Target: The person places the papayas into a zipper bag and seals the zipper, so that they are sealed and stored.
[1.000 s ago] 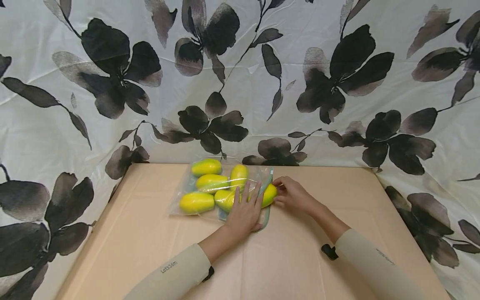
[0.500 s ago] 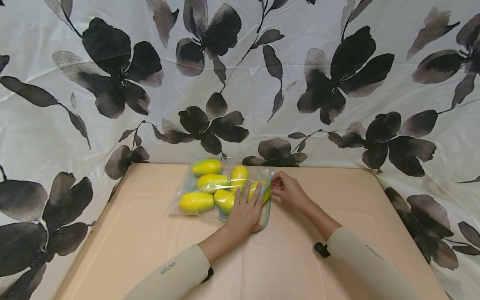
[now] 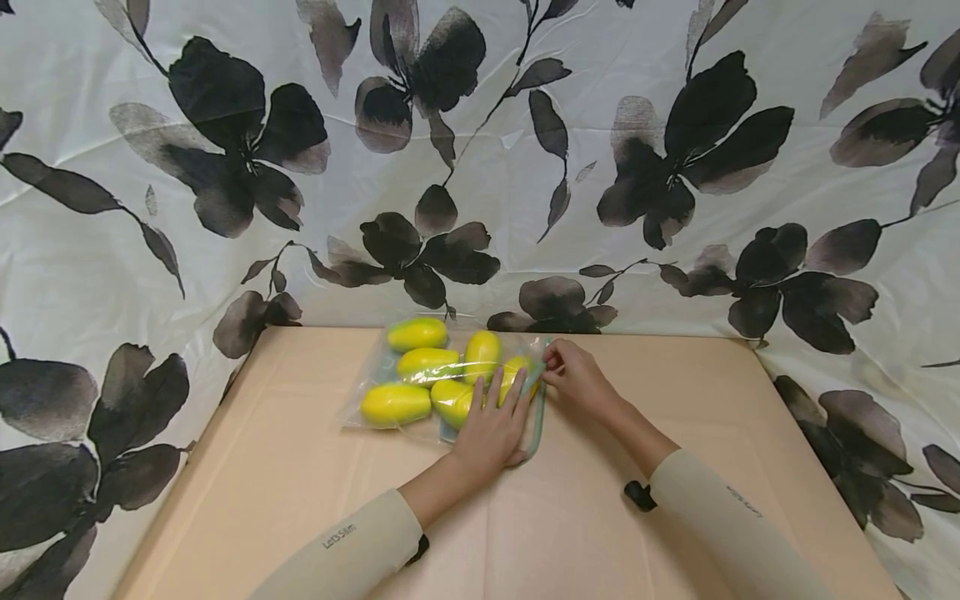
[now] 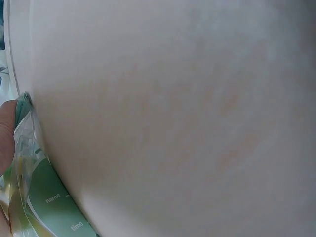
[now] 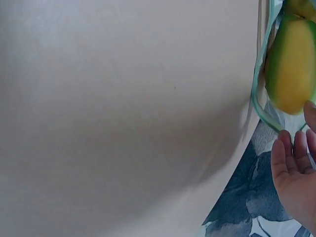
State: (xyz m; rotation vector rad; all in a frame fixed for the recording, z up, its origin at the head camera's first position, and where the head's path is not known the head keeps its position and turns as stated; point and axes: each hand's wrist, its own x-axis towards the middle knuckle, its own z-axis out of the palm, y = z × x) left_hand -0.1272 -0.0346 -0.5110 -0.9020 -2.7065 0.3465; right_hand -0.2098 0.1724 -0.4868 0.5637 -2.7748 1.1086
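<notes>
Several yellow-green mangoes (image 3: 395,405) lie inside a clear plastic zip bag (image 3: 542,414) with a green edge along its right side. My left hand (image 3: 487,433) rests on the bag, fingers straight and spread over the fruit. In the left wrist view its thumb (image 4: 7,133) is at the green edge, beside a green printed label (image 4: 52,200). My right hand (image 3: 581,379) pinches the bag's edge near its upper right corner. The right wrist view shows the bag's mouth (image 5: 256,89) gaping, with a mango (image 5: 291,66) just inside and the right fingers (image 5: 279,158) at the rim.
The bag lies on a light tan board (image 3: 570,517) near its far edge. Behind and around the board hangs white cloth (image 3: 525,208) printed with dark flowers. A black wrist strap piece (image 3: 640,497) shows under the right sleeve.
My right hand has moved slightly left, from beside the mango at the mouth to the bag's edge. That mango now sits further inside. My left hand has stayed in place.
</notes>
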